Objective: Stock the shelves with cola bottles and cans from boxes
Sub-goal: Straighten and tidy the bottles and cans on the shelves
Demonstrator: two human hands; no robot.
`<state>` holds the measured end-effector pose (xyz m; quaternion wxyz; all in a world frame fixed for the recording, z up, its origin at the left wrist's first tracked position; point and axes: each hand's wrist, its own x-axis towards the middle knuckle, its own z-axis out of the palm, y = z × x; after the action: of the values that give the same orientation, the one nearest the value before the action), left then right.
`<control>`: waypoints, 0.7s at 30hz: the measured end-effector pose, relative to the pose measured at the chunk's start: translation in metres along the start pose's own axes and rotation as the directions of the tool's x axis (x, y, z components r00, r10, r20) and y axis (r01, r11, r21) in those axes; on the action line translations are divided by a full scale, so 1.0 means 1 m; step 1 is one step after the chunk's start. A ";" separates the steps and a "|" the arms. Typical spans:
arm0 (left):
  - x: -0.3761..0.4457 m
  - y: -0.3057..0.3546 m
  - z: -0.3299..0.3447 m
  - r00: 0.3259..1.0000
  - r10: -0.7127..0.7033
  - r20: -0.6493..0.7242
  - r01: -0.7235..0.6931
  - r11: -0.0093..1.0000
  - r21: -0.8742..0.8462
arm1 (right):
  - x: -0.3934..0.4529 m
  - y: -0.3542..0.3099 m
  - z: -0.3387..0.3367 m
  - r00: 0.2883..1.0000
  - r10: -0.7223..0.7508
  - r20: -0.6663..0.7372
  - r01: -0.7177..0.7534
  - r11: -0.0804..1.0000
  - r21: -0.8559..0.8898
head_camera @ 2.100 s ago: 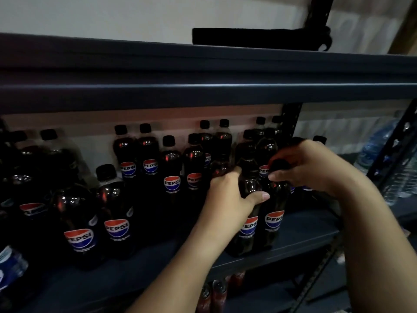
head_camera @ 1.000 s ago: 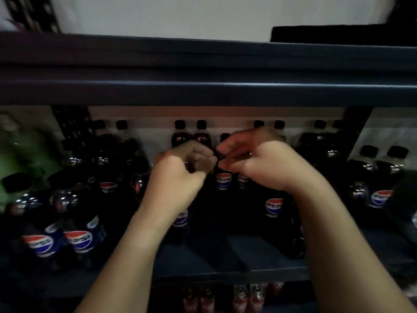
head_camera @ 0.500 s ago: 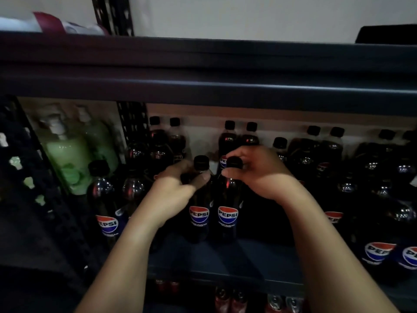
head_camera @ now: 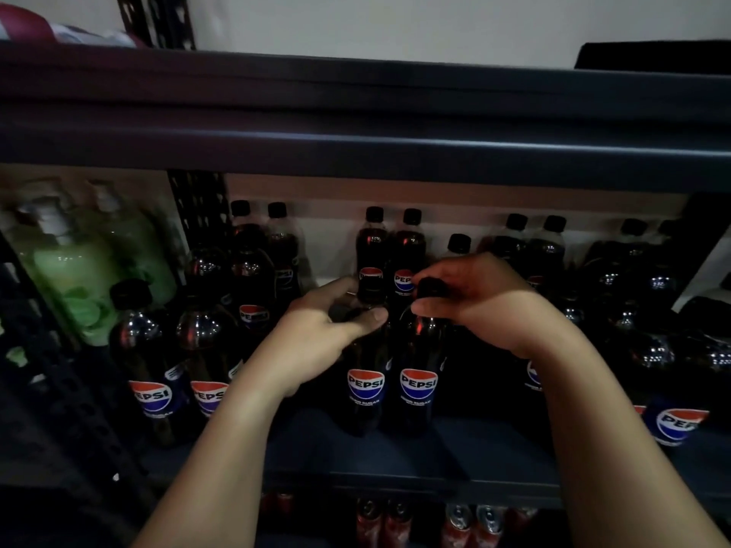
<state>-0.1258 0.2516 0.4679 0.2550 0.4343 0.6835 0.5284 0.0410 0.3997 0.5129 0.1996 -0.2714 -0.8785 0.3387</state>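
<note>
Left hand (head_camera: pixel 316 338) and right hand (head_camera: pixel 480 296) each grasping a cola bottle's neck should slide the pair straight toward 12 o'clock on the shelf (head_camera: pixel 395 452), labels forward

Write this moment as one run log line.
left hand: holds left bottle neck | right hand: pinches right bottle cap | both upright on shelf

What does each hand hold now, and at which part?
Left hand grips the left cola bottle at its neck, just under the cap. Right hand pinches the right cola bottle by its cap.
</note>
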 end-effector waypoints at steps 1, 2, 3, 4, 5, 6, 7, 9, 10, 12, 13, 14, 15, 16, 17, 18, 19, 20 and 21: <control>-0.001 0.001 0.001 1.000 -0.002 0.005 0.002 1.000 -0.003 | -0.003 0.001 -0.001 1.000 0.003 0.002 -0.003 1.000 0.000; -0.003 0.002 0.002 1.000 -0.003 0.006 0.003 1.000 -0.003 | -0.005 0.001 -0.002 1.000 0.006 0.004 -0.006 1.000 0.001; -0.004 0.003 0.002 1.000 -0.001 0.009 0.001 1.000 0.000 | -0.008 0.001 -0.004 1.000 0.006 0.007 -0.006 1.000 0.008; -0.005 0.003 0.003 1.000 0.004 0.014 -0.004 1.000 0.001 | -0.011 0.000 -0.004 1.000 0.003 0.010 -0.003 1.000 0.022; -0.007 0.004 0.003 1.000 0.007 0.022 -0.007 1.000 -0.003 | -0.013 0.000 -0.005 1.000 -0.004 0.012 0.003 0.999 0.036; -0.009 0.004 0.002 0.999 0.008 0.032 -0.007 1.000 -0.013 | -0.015 0.000 -0.005 1.000 -0.009 0.014 0.009 0.999 0.047; -0.010 0.004 0.001 0.999 0.003 0.042 -0.002 1.000 -0.025 | -0.017 0.000 -0.006 1.000 -0.015 0.018 0.014 0.998 0.055; -0.014 0.006 -0.001 0.998 -0.008 0.069 0.011 0.999 -0.039 | -0.021 -0.001 -0.006 0.999 -0.023 0.030 0.021 0.998 0.064; -0.016 0.006 -0.002 0.997 -0.011 0.081 0.015 0.999 -0.040 | -0.022 -0.001 -0.007 0.999 -0.027 0.033 0.025 0.998 0.066; -0.019 0.007 -0.003 0.996 -0.011 0.093 0.014 0.999 -0.035 | -0.025 -0.001 -0.007 0.999 -0.035 0.031 0.034 0.998 0.053; -0.020 0.007 -0.003 0.996 -0.008 0.091 0.011 0.999 -0.035 | -0.026 -0.002 -0.007 0.999 -0.039 0.029 0.038 0.998 0.043; -0.021 0.007 -0.003 0.996 -0.003 0.086 0.006 0.999 -0.037 | -0.027 -0.002 -0.007 0.999 -0.042 0.026 0.041 0.999 0.035; -0.022 0.006 -0.003 0.997 -0.001 0.081 0.004 0.999 -0.040 | -0.027 -0.003 -0.007 0.999 -0.044 0.022 0.043 0.999 0.027; -0.022 0.006 -0.002 0.997 0.000 0.074 0.003 0.999 -0.043 | -0.028 -0.003 -0.006 0.999 -0.044 0.019 0.044 0.999 0.023; -0.023 0.006 -0.002 0.998 0.001 0.069 0.002 0.999 -0.045 | -0.028 -0.002 -0.006 0.999 -0.047 0.017 0.047 0.999 0.021; -0.023 0.006 -0.002 0.998 0.002 0.063 0.001 0.999 -0.045 | -0.028 -0.003 -0.006 0.999 -0.050 0.017 0.049 0.999 0.021; -0.024 0.006 -0.002 0.999 0.002 0.055 0.000 0.999 -0.043 | -0.029 -0.004 -0.006 0.999 -0.051 0.019 0.050 0.999 0.017; -0.024 0.006 -0.002 0.999 0.005 0.046 -0.003 0.999 -0.041 | -0.029 -0.004 -0.006 0.999 -0.050 0.021 0.049 0.999 0.016; -0.024 0.006 -0.002 0.999 0.008 0.037 -0.007 0.999 -0.039 | -0.029 -0.004 -0.006 0.999 -0.049 0.022 0.049 0.999 0.016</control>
<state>-0.1132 0.2302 0.4716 0.2741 0.4415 0.6666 0.5343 0.0651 0.3819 0.5149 0.2002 -0.2443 -0.8844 0.3436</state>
